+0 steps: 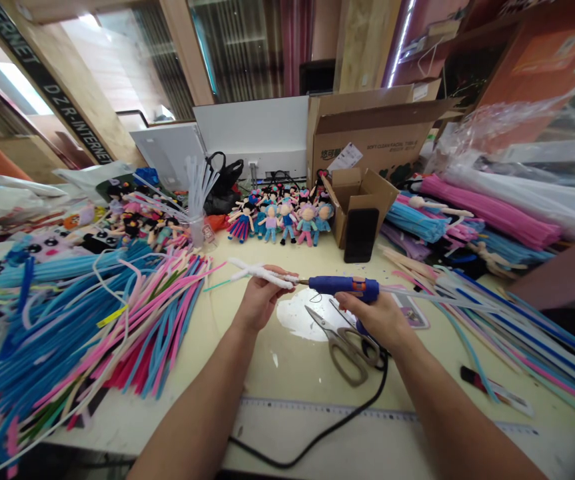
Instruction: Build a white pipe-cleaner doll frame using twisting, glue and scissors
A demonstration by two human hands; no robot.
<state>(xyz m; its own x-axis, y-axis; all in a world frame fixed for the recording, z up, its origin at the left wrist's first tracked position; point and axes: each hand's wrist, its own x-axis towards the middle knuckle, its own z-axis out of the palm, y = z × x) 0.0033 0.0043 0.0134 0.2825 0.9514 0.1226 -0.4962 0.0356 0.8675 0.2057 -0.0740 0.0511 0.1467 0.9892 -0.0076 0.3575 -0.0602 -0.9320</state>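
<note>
My left hand (260, 299) grips a white pipe-cleaner figure (257, 271) whose limbs stick out to the left. My right hand (380, 319) holds a blue glue gun (343, 286) pointing left, its nozzle touching the figure's right end. A black cord (317, 437) runs from the gun toward the table's near edge. Grey-handled scissors (343, 337) lie on the table just below the gun, next to a patch of dried glue (301, 313).
A heap of blue, pink and white pipe cleaners (92, 320) fills the left side; more bundles (487, 213) lie at right. Finished small dolls (282, 217) stand at the back by cardboard boxes (367, 140) and a black phone (360, 235). A ruler (337, 408) edges the table.
</note>
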